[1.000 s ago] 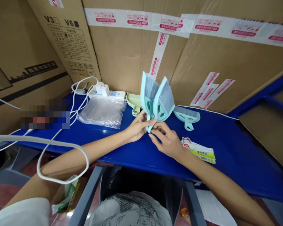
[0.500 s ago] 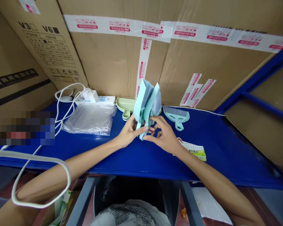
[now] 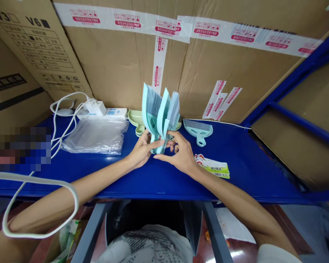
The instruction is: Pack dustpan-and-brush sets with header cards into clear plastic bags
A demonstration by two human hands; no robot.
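Note:
Above the blue table, several light blue dustpans with small brushes point(image 3: 150, 100) stand upright, bristles up, handles low in my hands. My left hand point(image 3: 141, 148) is closed around the handles from the left, thumb across the front. From the right, my right hand point(image 3: 179, 149) pinches the handles of the right-hand dustpan and brush point(image 3: 163, 113), with its thumb low beneath them. Some fingers are hidden behind the handles. Another light blue brush in its dustpan point(image 3: 198, 129) lies at the back right. Behind my hands rests a pale green dustpan point(image 3: 135, 118), partly covered.
Clear plastic bags point(image 3: 95, 137) lie at left, beside a white power strip point(image 3: 116, 112) and looping white cables point(image 3: 75, 193). Printed cards point(image 3: 215, 168) lie near my right forearm. Cardboard point(image 3: 120, 62) walls the back of the blue table point(image 3: 159, 179); a blue frame bar point(image 3: 298, 120) slants at right.
The view has shifted, so the background sits further left. The dustpans have turned and fanned apart, showing more bristles. Both hands still grip the handles.

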